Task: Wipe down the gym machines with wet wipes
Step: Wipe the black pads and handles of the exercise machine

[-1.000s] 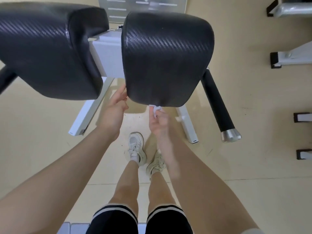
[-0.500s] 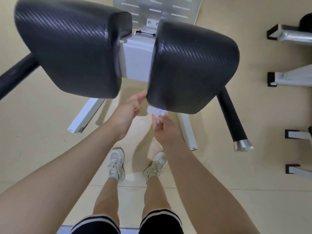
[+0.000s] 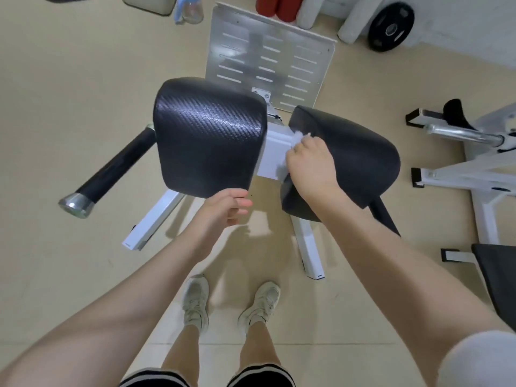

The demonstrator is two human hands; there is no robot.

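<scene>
Pressing wet wipe (image 3: 297,139) against white frame bar (image 3: 275,156) between two black pads, your right hand (image 3: 311,163) clutches wipe, fingers curled. Left hand (image 3: 227,209) loosely curled, grasping nothing, just below left pad (image 3: 208,135).

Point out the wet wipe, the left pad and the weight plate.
wet wipe (image 3: 298,137): head view, crumpled end above the knuckles
left pad (image 3: 209,135): head view, middle of top face
weight plate (image 3: 391,27): head view, near the hub

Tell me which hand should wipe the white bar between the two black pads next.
Right. The right hand already holds the wet wipe against the white bar; the left hand is empty, below the left pad.
</scene>
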